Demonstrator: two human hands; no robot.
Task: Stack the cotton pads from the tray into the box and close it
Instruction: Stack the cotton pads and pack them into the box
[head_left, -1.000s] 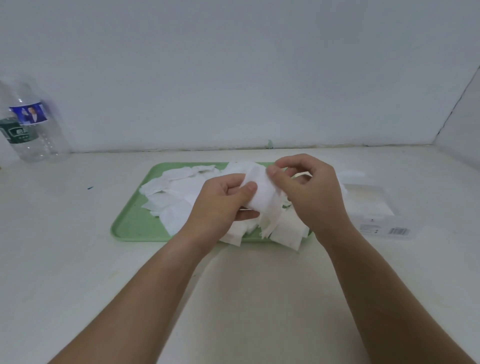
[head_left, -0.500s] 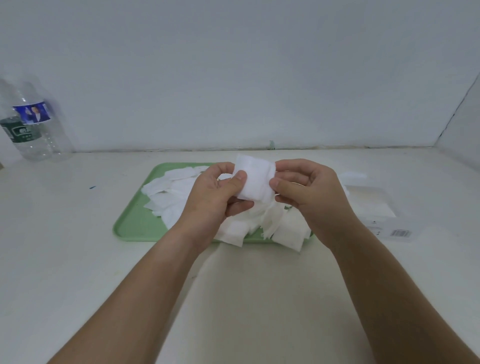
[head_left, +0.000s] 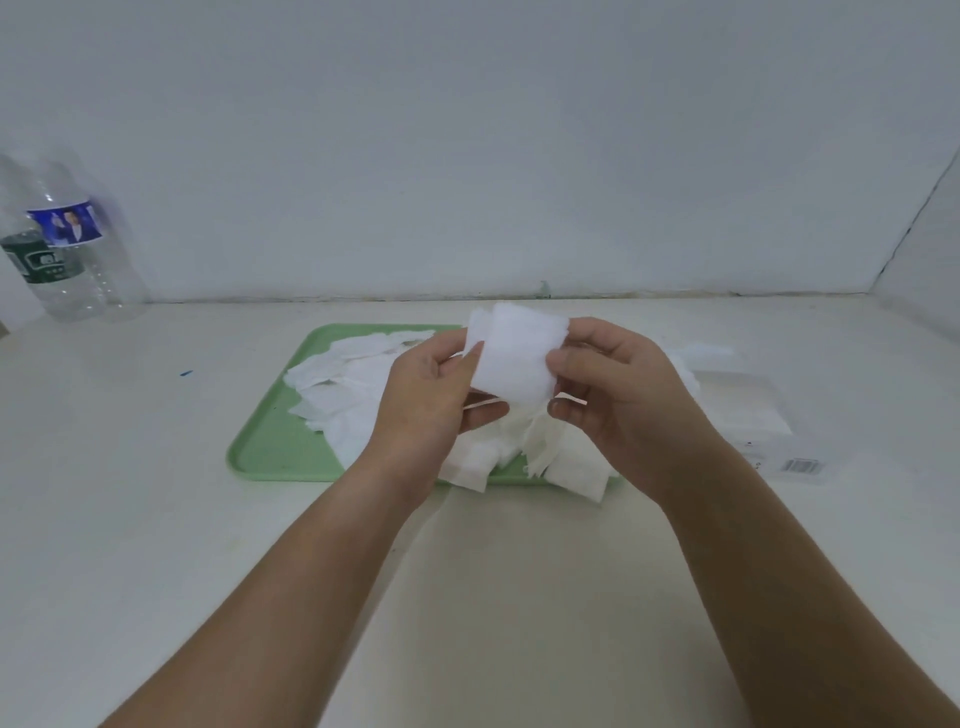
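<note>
Two hands were nearest me. My left hand (head_left: 431, 395) and right hand (head_left: 618, 400) each pinched one side of a small stack of cotton pads (head_left: 514, 358), thumbs in front and fingers curled behind, above the green tray (head_left: 270, 447). I judged the stack uneven, so a slack pinch could let it fan apart. The loose pads (head_left: 353, 384) overhanging the tray's near edge could be brushed off by a wrist. The clear box (head_left: 748, 410) sat just right of the tray, its lid unclear. Two bottles (head_left: 72, 249) stood far left.
</note>
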